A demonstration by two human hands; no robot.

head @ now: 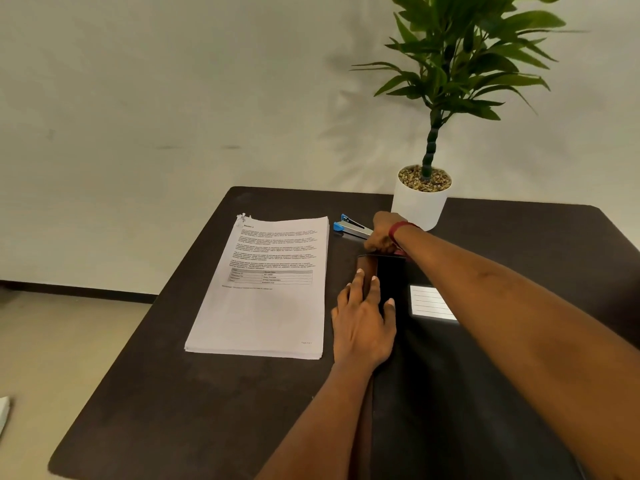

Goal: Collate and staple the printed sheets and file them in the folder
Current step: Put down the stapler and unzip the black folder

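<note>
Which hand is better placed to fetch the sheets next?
Left, probably: the left hand rests flat on the folder beside the sheets; the right hand grips the folder's far edge.

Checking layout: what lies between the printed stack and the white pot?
The blue stapler and the right hand beside it, shown in the head view.

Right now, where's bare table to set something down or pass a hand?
Bare: near-left table between sheets and near edge; far-right corner, right of the pot. Crowded: stapler, right hand, left hand and folder bunch between sheets and pot.
</note>
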